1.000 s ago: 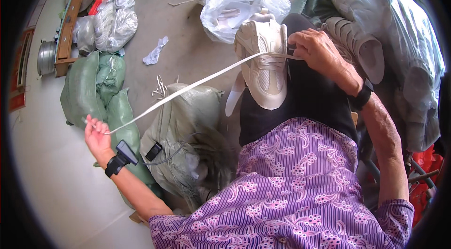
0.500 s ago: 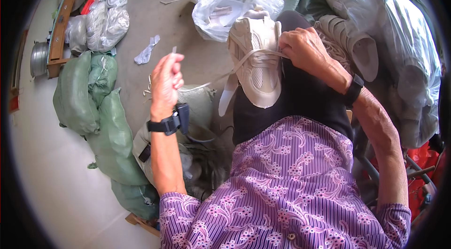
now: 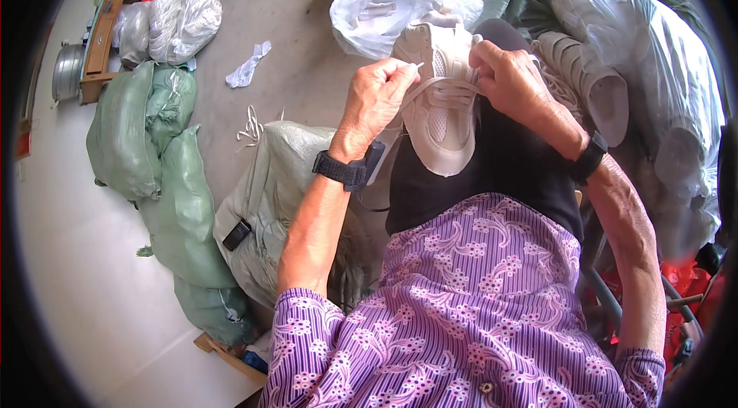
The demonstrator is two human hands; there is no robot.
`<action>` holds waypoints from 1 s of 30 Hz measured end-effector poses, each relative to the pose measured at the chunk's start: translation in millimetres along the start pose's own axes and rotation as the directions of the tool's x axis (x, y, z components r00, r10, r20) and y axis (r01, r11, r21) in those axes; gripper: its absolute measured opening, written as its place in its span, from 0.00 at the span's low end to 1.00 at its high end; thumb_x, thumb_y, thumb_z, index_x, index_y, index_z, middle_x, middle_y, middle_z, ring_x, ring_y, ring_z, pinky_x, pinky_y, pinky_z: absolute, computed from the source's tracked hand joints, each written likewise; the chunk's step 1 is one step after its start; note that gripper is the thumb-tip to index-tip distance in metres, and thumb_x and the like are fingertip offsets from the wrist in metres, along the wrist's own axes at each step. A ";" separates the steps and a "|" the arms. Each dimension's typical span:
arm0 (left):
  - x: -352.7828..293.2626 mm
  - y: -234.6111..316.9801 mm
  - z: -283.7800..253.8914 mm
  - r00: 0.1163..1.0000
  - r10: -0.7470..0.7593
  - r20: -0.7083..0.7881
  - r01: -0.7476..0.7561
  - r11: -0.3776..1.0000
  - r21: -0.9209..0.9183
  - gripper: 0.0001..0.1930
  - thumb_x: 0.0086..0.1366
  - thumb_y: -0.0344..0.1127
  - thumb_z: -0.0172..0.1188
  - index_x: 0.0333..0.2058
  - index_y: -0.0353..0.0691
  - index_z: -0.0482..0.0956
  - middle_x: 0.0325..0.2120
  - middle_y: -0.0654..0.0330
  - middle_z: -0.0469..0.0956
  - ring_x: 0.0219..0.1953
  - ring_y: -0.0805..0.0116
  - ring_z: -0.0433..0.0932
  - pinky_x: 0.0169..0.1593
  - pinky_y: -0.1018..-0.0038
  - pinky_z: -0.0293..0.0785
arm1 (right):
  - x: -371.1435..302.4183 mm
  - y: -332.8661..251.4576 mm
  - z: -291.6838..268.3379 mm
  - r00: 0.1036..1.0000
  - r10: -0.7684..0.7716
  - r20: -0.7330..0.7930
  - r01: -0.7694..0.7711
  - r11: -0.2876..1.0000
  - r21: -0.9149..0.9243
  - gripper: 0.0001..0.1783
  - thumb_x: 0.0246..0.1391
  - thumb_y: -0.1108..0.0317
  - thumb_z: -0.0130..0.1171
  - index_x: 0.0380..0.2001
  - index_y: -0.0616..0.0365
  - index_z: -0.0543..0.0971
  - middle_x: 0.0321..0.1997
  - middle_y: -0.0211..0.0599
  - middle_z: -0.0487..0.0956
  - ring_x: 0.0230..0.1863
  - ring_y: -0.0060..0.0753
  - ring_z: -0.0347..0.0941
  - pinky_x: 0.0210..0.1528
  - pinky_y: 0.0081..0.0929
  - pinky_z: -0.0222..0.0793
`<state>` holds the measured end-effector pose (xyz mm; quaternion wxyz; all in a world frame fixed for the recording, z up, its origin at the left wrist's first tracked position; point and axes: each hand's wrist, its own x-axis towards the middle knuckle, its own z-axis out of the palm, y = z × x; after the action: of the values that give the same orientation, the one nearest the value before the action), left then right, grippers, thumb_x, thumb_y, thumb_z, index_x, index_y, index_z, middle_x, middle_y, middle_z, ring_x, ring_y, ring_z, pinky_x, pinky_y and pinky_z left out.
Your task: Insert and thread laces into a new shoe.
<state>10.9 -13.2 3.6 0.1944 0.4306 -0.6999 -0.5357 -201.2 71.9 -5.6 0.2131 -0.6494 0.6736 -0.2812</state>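
A beige, mesh-panelled shoe rests on the black-trousered lap, long axis running from knee edge toward waist, toe facing the wearer. The left hand pinches a flat, off-white lace near its tip; the right hand curls beside the shoe, its grip hidden.

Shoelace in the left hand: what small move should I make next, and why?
Probably bring the lace tip in to the near edge of the shoe, keeping the pinch. The left hand holds the lace with its tip poking out toward the shoe, lace strands already cross the front, and the right hand is at the shoe's other side.
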 end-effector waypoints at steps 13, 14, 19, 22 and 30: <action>18.6 1.1 10.9 0.999 0.035 0.026 -0.040 0.975 0.220 0.13 0.58 0.39 0.57 0.22 0.34 0.77 0.16 0.66 0.72 0.22 0.81 0.66 0.28 0.78 0.65 | 2.8 12.2 -3.0 0.994 -0.101 -0.033 0.099 0.993 -0.062 0.08 0.41 0.76 0.55 0.30 0.59 0.73 0.22 0.47 0.76 0.28 0.51 0.75 0.31 0.40 0.68; 22.0 4.0 13.2 0.999 0.045 0.027 -0.050 0.976 0.210 0.13 0.58 0.39 0.57 0.22 0.34 0.77 0.16 0.66 0.72 0.22 0.81 0.66 0.28 0.78 0.65 | 4.1 13.2 -6.9 0.992 -0.114 -0.056 0.111 0.992 -0.053 0.08 0.40 0.77 0.56 0.29 0.61 0.73 0.22 0.47 0.76 0.27 0.52 0.74 0.30 0.38 0.69; 20.2 16.9 20.9 0.965 0.255 0.066 -0.259 0.867 0.426 0.12 0.58 0.37 0.55 0.23 0.34 0.73 0.17 0.45 0.69 0.18 0.50 0.67 0.24 0.61 0.64 | 0.8 15.6 10.4 0.988 -0.152 0.015 0.150 0.953 -0.263 0.05 0.40 0.68 0.57 0.16 0.56 0.75 0.14 0.39 0.75 0.19 0.39 0.76 0.20 0.42 0.70; 11.7 1.6 15.6 0.984 0.163 0.071 -0.178 0.902 0.393 0.11 0.62 0.33 0.52 0.22 0.34 0.68 0.15 0.54 0.63 0.19 0.72 0.62 0.24 0.68 0.62 | -2.9 16.0 24.1 0.988 -0.117 0.100 0.147 0.911 -0.385 0.08 0.33 0.69 0.60 0.22 0.58 0.76 0.16 0.41 0.74 0.19 0.40 0.75 0.22 0.38 0.70; 5.6 -50.0 13.3 0.984 -0.166 0.066 0.179 0.917 -0.356 0.17 0.65 0.48 0.53 0.23 0.44 0.68 0.11 0.73 0.58 0.11 0.86 0.54 0.13 0.82 0.45 | 37.2 2.6 34.1 0.961 -0.274 0.030 0.271 0.924 -0.269 0.09 0.32 0.65 0.63 0.23 0.50 0.77 0.32 0.29 0.71 0.42 0.35 0.66 0.36 0.35 0.58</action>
<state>17.8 -12.8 -48.0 0.2100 0.4382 -0.5523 -0.6773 -183.4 31.4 -30.0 0.0785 -0.7585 0.6098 -0.2163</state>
